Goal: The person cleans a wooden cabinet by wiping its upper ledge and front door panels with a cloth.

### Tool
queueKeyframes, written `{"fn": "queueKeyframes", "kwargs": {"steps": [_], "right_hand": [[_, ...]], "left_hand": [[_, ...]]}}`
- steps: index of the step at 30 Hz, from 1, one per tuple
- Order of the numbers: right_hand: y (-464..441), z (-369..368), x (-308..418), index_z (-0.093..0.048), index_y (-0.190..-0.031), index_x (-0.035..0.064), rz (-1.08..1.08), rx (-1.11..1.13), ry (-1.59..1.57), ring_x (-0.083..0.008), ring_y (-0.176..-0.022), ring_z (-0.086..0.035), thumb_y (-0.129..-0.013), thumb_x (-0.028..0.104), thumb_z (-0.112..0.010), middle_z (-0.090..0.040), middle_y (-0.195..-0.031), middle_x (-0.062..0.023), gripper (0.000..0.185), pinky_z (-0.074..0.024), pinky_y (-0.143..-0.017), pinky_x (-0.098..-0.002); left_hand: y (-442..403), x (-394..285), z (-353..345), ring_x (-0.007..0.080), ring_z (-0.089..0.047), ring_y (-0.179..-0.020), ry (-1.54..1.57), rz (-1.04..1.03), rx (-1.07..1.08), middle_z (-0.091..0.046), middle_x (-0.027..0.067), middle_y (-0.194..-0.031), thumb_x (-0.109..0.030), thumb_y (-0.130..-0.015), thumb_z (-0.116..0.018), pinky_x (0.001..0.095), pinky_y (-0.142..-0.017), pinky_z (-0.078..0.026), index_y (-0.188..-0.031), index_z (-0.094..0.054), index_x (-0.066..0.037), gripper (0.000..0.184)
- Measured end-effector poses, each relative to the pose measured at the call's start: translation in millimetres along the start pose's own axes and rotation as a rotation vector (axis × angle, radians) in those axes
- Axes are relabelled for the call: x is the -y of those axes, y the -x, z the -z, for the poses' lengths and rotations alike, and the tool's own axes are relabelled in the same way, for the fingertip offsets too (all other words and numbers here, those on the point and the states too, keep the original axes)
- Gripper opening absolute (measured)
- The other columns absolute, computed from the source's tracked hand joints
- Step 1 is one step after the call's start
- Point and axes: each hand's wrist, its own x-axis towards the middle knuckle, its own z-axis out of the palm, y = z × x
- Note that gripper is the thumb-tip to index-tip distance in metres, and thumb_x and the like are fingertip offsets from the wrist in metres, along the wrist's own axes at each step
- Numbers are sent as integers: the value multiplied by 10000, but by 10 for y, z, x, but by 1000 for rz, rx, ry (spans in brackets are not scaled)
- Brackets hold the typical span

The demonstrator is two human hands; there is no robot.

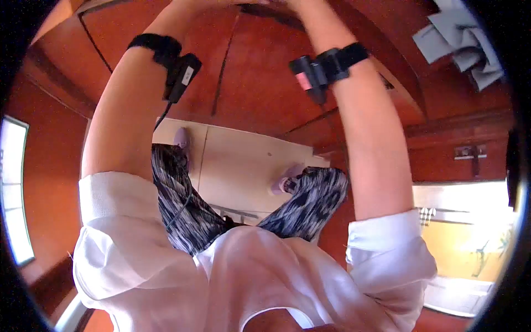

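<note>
Both arms reach up to the top edge of the head view, in front of a reddish-brown wooden surface (265, 61). Only a sliver of my left hand (224, 2) shows there, its fingers cut off by the frame. My right hand (292, 3) is close beside it and likewise mostly out of the picture. Near both hands lies a dark strip or gap (271, 11) in the wood; whether they touch or hold anything is hidden. Black straps with small box-shaped devices sit on the left forearm (180, 74) and the right forearm (318, 72).
Grey cloth or paper (459, 44) hangs at the upper right. Below the wooden front is a pale tiled floor (232, 166), with my feet apart on it. A wall socket plate (470, 151) is at the right, above a bright opening (464, 232). A window (15, 188) stands at the left.
</note>
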Motion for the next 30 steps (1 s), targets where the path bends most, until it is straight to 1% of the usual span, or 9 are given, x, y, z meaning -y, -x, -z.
{"fn": "queueKeyframes", "kwargs": {"steps": [3, 6, 7, 11, 12, 14, 20, 24, 30], "right_hand": [[93, -63, -228, -410, -1362, 113, 53, 32, -9, -334, -1283, -363, -968, 410, -260, -325, -1452, -130, 516, -274, -1068, -447], [470, -229, -443, -533, -1224, 86, 128, -363, -42, -326, -1165, -473, -961, 373, -354, -478, -1323, -127, 428, -349, -991, -439], [663, -241, -523, -541, -1208, 90, 150, -454, -20, -317, -1144, -487, -944, 339, -411, -504, -1284, -118, 386, -361, -971, -437], [1335, -177, -912, -567, -1159, 106, 36, -623, 223, -297, -1079, -519, -884, 275, -550, -559, -1169, -98, 323, -385, -928, -427], [1463, -195, -1077, -596, -1099, 110, 24, -743, 296, -299, -1012, -551, -864, 297, -580, -584, -1095, -91, 301, -415, -887, -426], [1571, -208, -1424, -499, -1307, 149, -131, -635, 401, -298, -1189, -459, -869, 464, -551, -498, -1316, -91, 542, -298, -1043, -403], [2084, -4, -2116, -571, -1183, 145, -234, -772, 310, -317, -1059, -513, -861, 509, -533, -561, -1174, -98, 488, -284, -1043, -486], [1964, -63, -2075, -649, -1040, 106, -342, -874, 284, -312, -1033, -534, -873, 473, -531, -596, -1108, -103, 421, -328, -992, -478], [959, -357, -807, -651, -1004, 159, 34, -936, 144, -278, -897, -572, -820, 367, -606, -611, -1034, -54, 281, -422, -816, -434]], "left_hand": [[-35, -31, 60, 249, -261, -1364, 138, 48, 42, -186, 90, -1511, -387, -715, -728, 366, -1077, -307, -1461, -158, -131, 973], [-49, -84, 151, 274, -386, -1293, 197, 114, 200, -364, 120, -1431, -386, -715, -723, 373, -1040, -361, -1449, -214, -135, 927], [-31, -60, 108, 297, -472, -1217, 235, 113, 181, -503, 137, -1318, -492, -732, -689, 394, -1004, -400, -1383, -382, -119, 811], [23, -25, 89, 300, -524, -1161, 91, 41, 244, -539, 140, -1280, -708, -722, -558, 399, -973, -424, -1204, -590, -71, 799], [8, -12, 44, 300, -524, -1161, 87, 20, 241, -539, 140, -1280, -708, -722, -558, 399, -973, -424, -1204, -590, -71, 799], [-49, 54, -67, 282, -478, -1221, 45, 20, 274, -492, 54, -1347, -622, -814, -530, 396, -983, -415, -1324, -484, -208, 658], [-93, -23, 150, 282, -475, -1219, 108, 48, 245, -526, 81, -1308, -676, -746, -552, 393, -1004, -392, -1249, -557, -129, 743], [-125, -55, 150, 286, -467, -1226, 52, 3, 241, -523, 80, -1312, -654, -737, -576, 397, -1002, -392, -1239, -561, -112, 739], [-37, -74, 139, 293, -484, -1206, 53, -16, 265, -533, 87, -1298, -602, -738, -618, 397, -990, -401, -1235, -555, -90, 717]]}}
